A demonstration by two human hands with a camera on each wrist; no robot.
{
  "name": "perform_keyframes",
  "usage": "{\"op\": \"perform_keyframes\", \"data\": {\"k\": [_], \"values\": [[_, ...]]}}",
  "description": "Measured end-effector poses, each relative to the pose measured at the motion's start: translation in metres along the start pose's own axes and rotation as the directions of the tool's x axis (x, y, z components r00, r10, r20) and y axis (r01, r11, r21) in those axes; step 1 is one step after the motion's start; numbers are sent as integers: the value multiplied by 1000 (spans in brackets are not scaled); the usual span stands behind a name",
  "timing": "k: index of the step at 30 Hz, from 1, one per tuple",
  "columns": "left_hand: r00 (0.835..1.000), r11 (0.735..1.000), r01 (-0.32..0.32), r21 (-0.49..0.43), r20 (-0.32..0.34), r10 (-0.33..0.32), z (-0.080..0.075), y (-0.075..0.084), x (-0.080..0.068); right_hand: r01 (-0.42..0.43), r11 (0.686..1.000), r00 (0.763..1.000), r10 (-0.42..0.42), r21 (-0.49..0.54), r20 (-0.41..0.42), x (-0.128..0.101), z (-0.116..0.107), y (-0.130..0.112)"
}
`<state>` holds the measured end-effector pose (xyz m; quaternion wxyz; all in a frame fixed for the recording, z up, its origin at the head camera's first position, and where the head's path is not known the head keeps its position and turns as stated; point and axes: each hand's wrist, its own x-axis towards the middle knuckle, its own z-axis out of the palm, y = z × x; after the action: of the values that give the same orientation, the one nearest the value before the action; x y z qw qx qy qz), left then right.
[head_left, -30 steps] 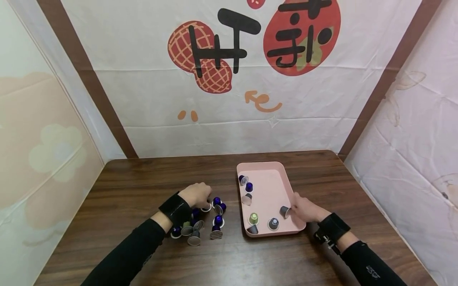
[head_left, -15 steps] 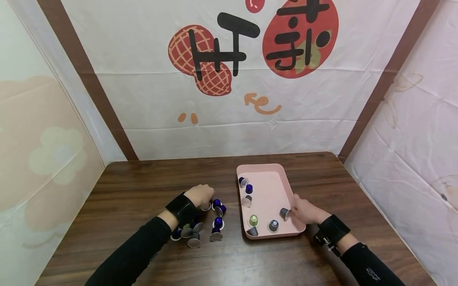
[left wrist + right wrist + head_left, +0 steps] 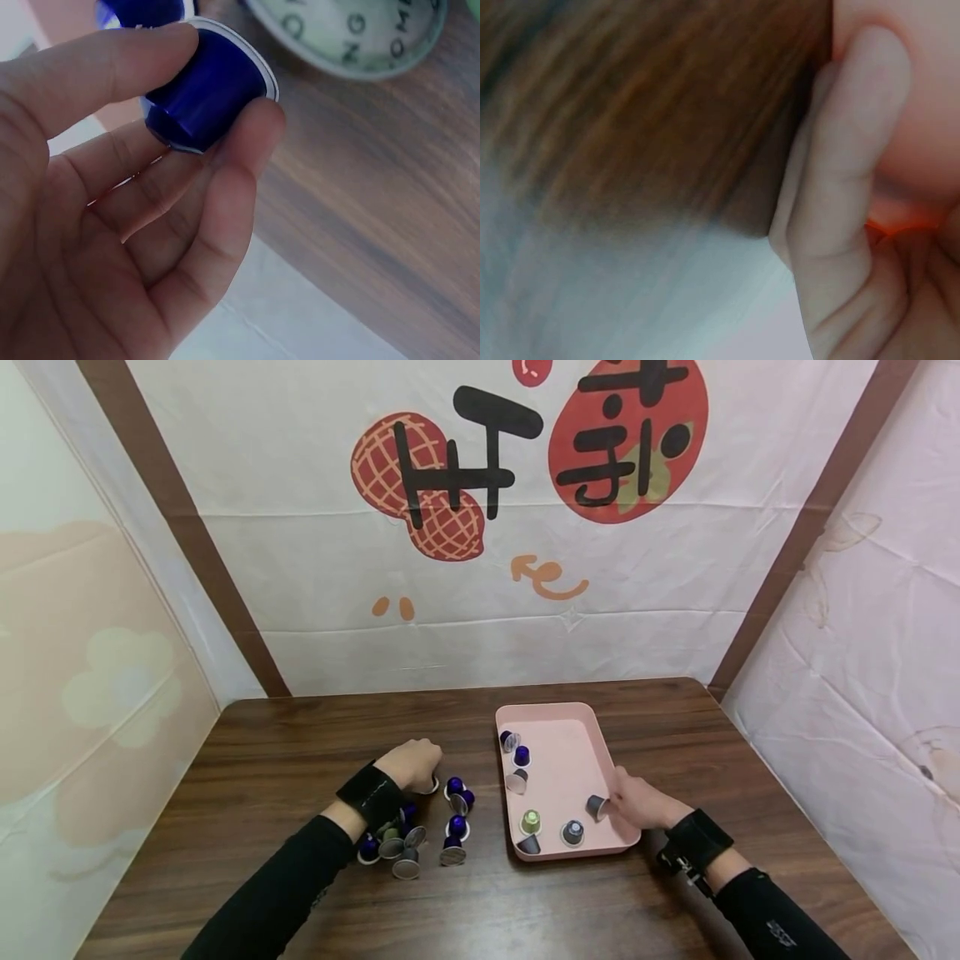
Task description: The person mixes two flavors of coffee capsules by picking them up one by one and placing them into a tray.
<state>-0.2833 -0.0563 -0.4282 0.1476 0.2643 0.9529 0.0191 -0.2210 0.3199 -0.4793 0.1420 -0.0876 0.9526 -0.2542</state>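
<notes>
Your left hand point(image 3: 411, 763) pinches a blue capsule point(image 3: 204, 96) between thumb and finger, above the capsule cluster point(image 3: 420, 831) on the worktop point(image 3: 262, 752). Your right hand point(image 3: 637, 802) fingers touch a grey capsule point(image 3: 597, 807) at the pink tray point(image 3: 570, 714) right edge; grip probably loose, wrist view blurred.

- At the lower centre of the head view, we find the tray point(image 3: 592, 737) on the table point(image 3: 300, 735), right of a cluster of capsules point(image 3: 420, 835).
- Our left hand point(image 3: 411, 764) sits at that cluster's upper left edge, pinching one capsule point(image 3: 204, 94).
- Our right hand point(image 3: 637, 802) rests on the tray's lower right rim, beside a tipped capsule point(image 3: 596, 807) inside.
- Six more capsules point(image 3: 517, 760) lie along the tray's left and lower sides.
</notes>
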Motion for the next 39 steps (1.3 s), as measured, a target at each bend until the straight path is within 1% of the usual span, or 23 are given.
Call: {"op": "perform_keyframes", "data": {"k": [4,8,12,17,23,27,31,37,39], "values": [[998,1000,-11,-15,-66,10,-5,-4,-4,14,1000,1000,-14,-1,-6,-2,-2,-1],[986,996,-50,-69,-161,38,-11,-1,-9,20,1000,1000,-20,5,-6,-2,-1,-2],[966,987,-102,-125,-250,68,-18,10,-13,7,1000,1000,-7,5,-5,-2,-1,-1],[950,981,-130,-142,-302,82,-21,27,-15,5,1000,1000,-5,5,-7,-1,-1,0],[940,976,-161,-146,-323,107,-21,44,-16,6,1000,1000,-6,4,-6,-1,0,-1],[931,969,-201,-142,-335,144,-22,56,-15,7,1000,1000,-7,-1,0,-1,0,-2],[922,962,-240,-128,-339,185,-21,68,-12,36,999,999,-36,-6,3,1,0,-2],[917,943,-315,-110,-292,272,-19,92,-4,7,1000,1000,-8,10,11,3,2,2],[917,938,-330,-107,-273,292,-18,99,-1,23,1000,1000,-23,1,-3,3,2,4]]}}
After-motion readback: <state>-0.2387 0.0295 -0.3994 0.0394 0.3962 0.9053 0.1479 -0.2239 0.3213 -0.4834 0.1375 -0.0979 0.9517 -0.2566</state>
